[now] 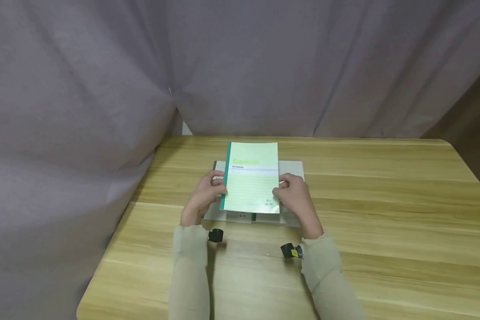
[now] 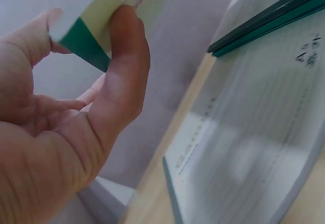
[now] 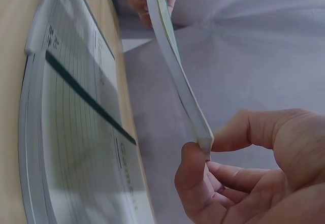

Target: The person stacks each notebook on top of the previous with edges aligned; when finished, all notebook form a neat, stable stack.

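Note:
A light green notebook [image 1: 252,178] with a dark green spine is held up above the wooden table [image 1: 384,200] by both hands. My left hand [image 1: 204,195] grips its spine edge, the thumb [image 2: 122,76] on the cover and the fingers behind. My right hand [image 1: 296,198] pinches the opposite edge near the lower corner; in the right wrist view the notebook [image 3: 175,71] shows edge-on, slightly bowed, between thumb [image 3: 195,183] and fingers. Under it lie other notebooks [image 1: 292,169] flat on the table, seen with green spines [image 2: 264,26] and ruled covers [image 3: 76,132].
A grey curtain [image 1: 264,66] hangs behind and to the left of the table. Bare tabletop stretches to the right and toward me. A small camera [image 1: 216,235] sits on each wrist over pale sleeves.

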Demonstrator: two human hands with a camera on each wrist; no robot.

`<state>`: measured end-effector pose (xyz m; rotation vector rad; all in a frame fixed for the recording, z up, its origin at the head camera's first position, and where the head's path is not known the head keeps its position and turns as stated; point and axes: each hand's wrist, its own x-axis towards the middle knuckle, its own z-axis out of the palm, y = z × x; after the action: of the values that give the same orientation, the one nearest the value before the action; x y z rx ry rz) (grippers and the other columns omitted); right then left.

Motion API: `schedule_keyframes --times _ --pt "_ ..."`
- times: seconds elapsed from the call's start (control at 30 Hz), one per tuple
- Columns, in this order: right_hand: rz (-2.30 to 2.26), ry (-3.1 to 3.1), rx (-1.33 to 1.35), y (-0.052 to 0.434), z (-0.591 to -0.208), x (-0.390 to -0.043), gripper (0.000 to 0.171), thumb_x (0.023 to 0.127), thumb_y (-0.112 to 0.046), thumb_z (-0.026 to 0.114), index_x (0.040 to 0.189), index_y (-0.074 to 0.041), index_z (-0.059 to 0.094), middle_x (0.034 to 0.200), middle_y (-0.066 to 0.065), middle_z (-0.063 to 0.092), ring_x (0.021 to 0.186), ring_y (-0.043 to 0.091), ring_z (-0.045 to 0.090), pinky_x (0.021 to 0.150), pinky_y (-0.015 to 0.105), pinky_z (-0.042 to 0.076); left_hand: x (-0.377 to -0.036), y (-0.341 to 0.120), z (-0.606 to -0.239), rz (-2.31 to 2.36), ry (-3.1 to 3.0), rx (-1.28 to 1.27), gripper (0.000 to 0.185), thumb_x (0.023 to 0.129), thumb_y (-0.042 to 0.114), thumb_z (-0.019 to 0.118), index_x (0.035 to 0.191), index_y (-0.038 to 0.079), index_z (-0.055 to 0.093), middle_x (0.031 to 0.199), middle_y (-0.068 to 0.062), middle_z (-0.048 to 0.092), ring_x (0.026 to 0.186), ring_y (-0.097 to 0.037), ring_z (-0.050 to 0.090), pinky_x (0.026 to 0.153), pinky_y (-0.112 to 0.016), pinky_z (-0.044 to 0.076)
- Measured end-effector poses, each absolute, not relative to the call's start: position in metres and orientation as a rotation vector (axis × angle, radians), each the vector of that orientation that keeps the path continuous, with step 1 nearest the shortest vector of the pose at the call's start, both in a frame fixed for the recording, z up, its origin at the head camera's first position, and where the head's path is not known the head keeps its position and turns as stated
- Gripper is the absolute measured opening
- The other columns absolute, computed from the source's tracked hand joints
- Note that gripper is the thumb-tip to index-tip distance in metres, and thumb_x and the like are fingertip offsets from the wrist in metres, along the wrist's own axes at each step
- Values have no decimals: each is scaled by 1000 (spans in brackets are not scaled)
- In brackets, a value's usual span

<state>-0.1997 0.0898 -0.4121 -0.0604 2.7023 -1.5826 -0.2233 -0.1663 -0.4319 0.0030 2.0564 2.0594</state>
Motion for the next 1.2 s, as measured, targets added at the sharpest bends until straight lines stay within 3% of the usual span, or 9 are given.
schedule_keyframes --times 0.33,0.77,1.07,1.2 --pt "-1612 2637 -3 107 -417 -194 48 84 -1 58 128 16 57 91 18 67 61 27 65 53 26 49 -222 -153 -442 2022 2026 8 52 80 -11 56 130 -4 45 100 -14 64 73 -19 64 57 -27 55" --pt "-1588 2654 3 126 -416 -190 48 84 2 57 129 19 53 94 24 68 62 22 64 61 37 59 -227 -136 -439 1957 2004 117 52 81 -8 59 131 -1 43 96 -12 61 69 -18 60 57 -28 53" --pt "-1535 2705 40 135 -428 -189 46 82 2 59 126 18 57 94 20 67 73 20 60 62 28 51 -227 -126 -445 1869 2065 152 52 81 -10 59 130 -2 44 98 -14 60 71 -20 63 60 -30 57" --pt "-1566 2676 60 139 -433 -190 46 82 3 58 126 17 58 93 18 67 74 20 60 62 31 55 -227 -124 -446 1848 2072 146 54 80 -9 59 131 -2 44 99 -13 59 72 -20 62 60 -30 57"
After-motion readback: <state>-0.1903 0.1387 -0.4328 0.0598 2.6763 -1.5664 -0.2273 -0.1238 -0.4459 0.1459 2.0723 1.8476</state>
